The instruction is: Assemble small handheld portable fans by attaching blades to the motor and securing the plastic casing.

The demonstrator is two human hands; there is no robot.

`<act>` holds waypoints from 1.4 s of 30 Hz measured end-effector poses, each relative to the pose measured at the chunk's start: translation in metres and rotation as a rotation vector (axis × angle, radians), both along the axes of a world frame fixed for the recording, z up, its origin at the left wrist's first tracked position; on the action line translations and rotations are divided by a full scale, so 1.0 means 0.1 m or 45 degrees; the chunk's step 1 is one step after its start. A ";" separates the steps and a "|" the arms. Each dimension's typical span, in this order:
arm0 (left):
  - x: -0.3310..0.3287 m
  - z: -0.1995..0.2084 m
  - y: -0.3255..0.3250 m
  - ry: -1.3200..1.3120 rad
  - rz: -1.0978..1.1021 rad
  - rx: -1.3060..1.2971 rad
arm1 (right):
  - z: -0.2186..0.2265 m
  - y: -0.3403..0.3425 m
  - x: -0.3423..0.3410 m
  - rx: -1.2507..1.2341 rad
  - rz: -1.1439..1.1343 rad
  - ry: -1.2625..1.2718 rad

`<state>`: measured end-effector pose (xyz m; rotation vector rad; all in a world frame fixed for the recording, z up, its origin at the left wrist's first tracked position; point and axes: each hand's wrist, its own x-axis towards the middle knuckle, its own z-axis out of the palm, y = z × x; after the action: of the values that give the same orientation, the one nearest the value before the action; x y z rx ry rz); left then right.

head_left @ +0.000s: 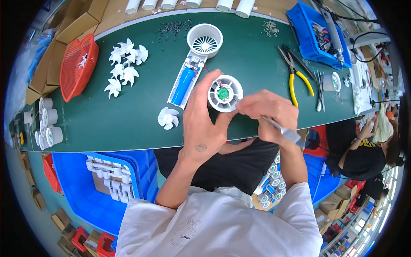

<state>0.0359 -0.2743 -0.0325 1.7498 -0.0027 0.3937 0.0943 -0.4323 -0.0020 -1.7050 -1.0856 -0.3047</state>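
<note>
A white round fan housing is held just above the green worktop, near the edge closest to the person, its open face turned up. Inside its thick, smooth rim, straight white spokes run in to a central ring, and a round green circuit board sits at the hub. A thin red wire shows beside its upper left, near the open white handle shell, where a blue cylindrical battery cell lies lengthwise.

The left hand grasps the housing from its left side: forefinger along the upper left of the rim, thumb under the lower edge, the two parted by about the housing's width. The right hand is curled closed around a silvery metal tool, whose flat, wider end sticks out toward the wrist. Its thumb and forefinger are pinched together at the housing's lower right rim; whether they press on the rim is hard to tell. A white fan impeller lies left of the left hand.
</note>
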 end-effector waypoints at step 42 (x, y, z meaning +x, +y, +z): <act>0.11 0.09 -0.08 -0.048 -0.041 0.216 | 0.51 -0.11 0.14 0.098 -0.014 -0.228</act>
<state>0.0467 -0.2818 -0.0232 1.9066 -0.0936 0.4122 0.1085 -0.4431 0.0486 -1.6390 -1.1793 -0.5081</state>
